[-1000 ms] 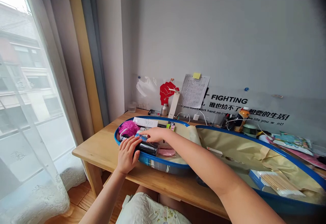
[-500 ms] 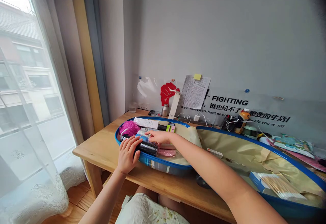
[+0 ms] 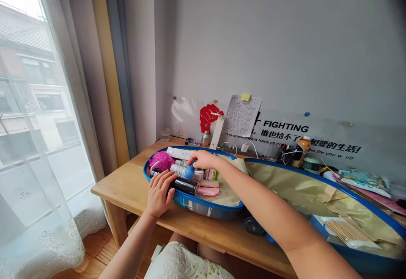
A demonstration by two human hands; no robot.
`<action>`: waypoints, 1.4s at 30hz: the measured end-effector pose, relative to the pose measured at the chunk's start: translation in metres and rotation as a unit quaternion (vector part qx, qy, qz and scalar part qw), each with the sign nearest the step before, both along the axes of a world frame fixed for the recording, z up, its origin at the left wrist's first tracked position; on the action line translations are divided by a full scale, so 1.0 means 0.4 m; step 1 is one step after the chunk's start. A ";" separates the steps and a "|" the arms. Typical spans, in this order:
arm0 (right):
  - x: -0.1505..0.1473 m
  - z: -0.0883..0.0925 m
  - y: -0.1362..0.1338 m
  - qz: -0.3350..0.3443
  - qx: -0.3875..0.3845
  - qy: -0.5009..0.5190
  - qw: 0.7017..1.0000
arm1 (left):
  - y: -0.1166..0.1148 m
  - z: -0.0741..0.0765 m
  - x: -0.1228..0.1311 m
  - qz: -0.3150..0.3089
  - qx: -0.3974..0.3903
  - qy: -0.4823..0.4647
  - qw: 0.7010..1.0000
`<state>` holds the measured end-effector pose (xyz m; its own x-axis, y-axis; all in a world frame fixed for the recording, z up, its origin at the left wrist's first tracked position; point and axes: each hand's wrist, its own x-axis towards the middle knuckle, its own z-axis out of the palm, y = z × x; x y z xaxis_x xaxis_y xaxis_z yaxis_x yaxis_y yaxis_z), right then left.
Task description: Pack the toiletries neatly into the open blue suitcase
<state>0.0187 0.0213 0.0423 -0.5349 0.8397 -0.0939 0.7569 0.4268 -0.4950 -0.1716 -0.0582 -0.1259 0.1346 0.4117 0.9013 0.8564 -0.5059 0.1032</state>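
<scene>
While the left hand [image 3: 160, 189] lies over the black bottle [image 3: 187, 186], the right hand [image 3: 203, 159] has the blue bottle [image 3: 189, 172] by its top. Right grip: fingers pinched on blue bottle. Left grip: fingers draped across black bottle, can't tell if clenched. Blue bottle is at the left half of the case [image 3: 211, 207], just behind black bottle; contact underneath not visible. Puff [image 3: 161, 160] to its left, white box [image 3: 178, 152] behind. Case lies unfolded on the surface [image 3: 123, 183], swabs [image 3: 347, 230] in right half.
</scene>
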 end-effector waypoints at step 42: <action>0.686 -0.121 -0.013 -0.224 0.006 -0.213 0.951 | 0.001 0.001 -0.007 -0.011 0.006 0.000 1.000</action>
